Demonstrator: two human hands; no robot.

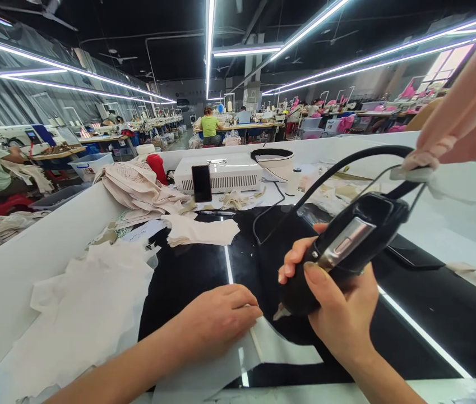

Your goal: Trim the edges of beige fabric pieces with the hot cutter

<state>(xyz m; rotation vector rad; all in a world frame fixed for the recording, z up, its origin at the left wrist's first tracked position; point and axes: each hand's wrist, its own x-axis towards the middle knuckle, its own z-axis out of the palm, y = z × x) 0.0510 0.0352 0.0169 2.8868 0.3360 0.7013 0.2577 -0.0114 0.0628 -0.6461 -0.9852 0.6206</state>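
Note:
My right hand (342, 314) is wrapped round a black corded handheld tool (342, 235) with a silver switch plate, its thumb lying near the switch. The tool tilts, its rounded black end low over the table, just right of a white cloth piece (290, 352). Closed fingers of my left hand (225, 314) press on that cloth and grip its edge; the fingertips are partly hidden. From the tool's upper end a black cable (347, 157) arcs left. A cord tied with pale cloth (425, 160) also meets the upper end.
On the black glossy tabletop (191, 275) lie white cloth pieces (95, 297) to the left and a small stack (202, 230) ahead. Behind stand a phone (202, 183), a white vented box (238, 174) and a round bin (273, 163). White side walls (52, 235) enclose the table. Other people sit farther off.

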